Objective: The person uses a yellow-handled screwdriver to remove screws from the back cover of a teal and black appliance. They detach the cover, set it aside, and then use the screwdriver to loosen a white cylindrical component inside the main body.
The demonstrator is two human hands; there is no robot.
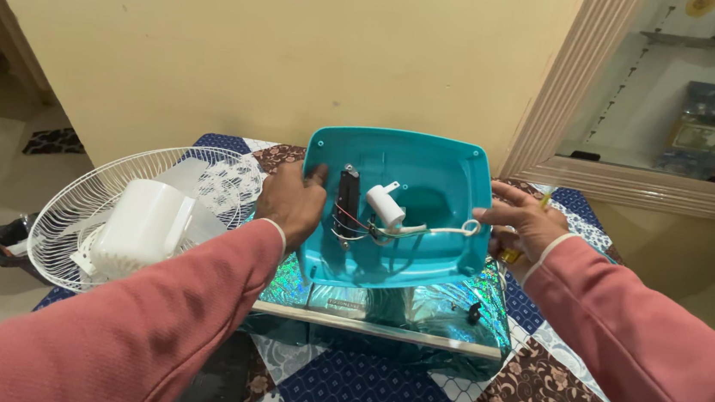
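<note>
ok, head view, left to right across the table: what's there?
White wire fan grille with white plastic motor housing → left hand on the rim → turquoise plastic base shell, open side up → right hand at its right edge.

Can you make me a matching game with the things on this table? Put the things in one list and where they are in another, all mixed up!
Things:
1. Teal plastic fan base shell
2. White wire fan guard
3. Small white plastic cylinder part
4. Patchwork tablecloth with blue and brown floral squares

Places:
A. Inside the teal shell, beside a black part
B. Spread over the table, under everything
C. Held between the left hand and right hand
D. Lying on the table's left side

Pairs: 1-C, 2-D, 3-A, 4-B
</note>
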